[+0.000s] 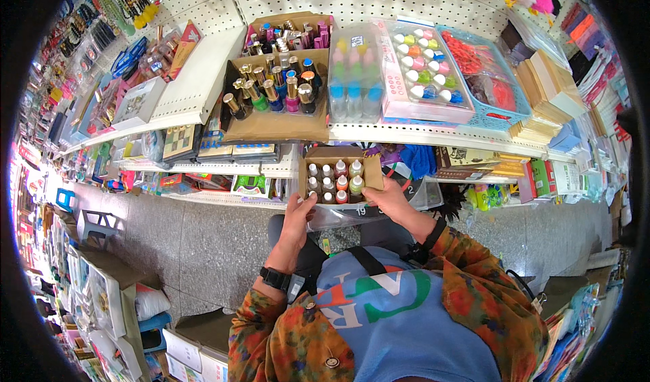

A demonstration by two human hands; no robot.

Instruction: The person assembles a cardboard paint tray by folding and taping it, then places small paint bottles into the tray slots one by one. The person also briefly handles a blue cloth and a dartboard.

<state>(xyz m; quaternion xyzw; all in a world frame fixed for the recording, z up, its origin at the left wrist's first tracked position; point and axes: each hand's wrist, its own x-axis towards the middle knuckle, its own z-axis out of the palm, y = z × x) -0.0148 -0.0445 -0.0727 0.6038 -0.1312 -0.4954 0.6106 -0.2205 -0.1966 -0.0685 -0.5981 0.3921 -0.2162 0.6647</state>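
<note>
A small open cardboard box [337, 153] of white-capped bottles is held between both hands, below the front edge of the shelf. My left hand [299, 214] grips its left side near the front corner, thumb on top. My right hand [388, 197] holds the right side, thumb by a bottle with yellow-green contents [357, 184]. The bottles stand in rows, some with red or orange contents. On the shelf above stands a larger cardboard box [277, 123] of nail polish bottles with gold and black caps. Beneath the held box lies a dartboard [360, 211] in clear plastic.
The metal shelf [431, 134] also bears clear bottles with coloured caps [354, 95], a tray of white-capped bottles [426, 109] and a blue plastic basket [513, 120]. Boxed goods fill the lower shelf. A grey stool [99, 224] stands on the floor at left; stocked racks stand behind.
</note>
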